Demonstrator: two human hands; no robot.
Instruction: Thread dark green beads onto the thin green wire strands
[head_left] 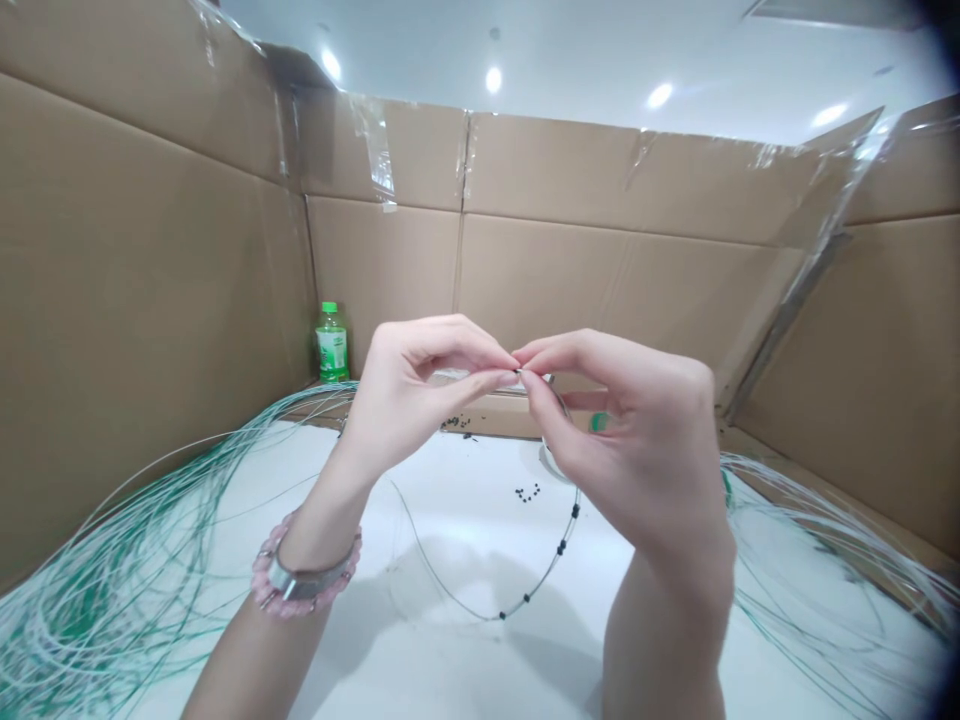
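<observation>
My left hand [409, 395] and my right hand [630, 440] are raised over a white table [420, 640], fingertips meeting in a pinch at the middle. Between the pinched fingers runs a thin clear line [457, 598] that loops down below my hands. Several small black beads [561, 548] are strung along that line. My left wrist wears a pink bead bracelet and a metal bangle [304, 582]. What exactly sits at the pinch point is too small to make out.
Bundles of green and white line [112, 560] spread across the left of the table, more line [817, 530] on the right. Loose black beads [527, 493] lie mid-table. A green bottle [331, 345] stands in the back left corner. Taped cardboard walls [600, 270] enclose the table.
</observation>
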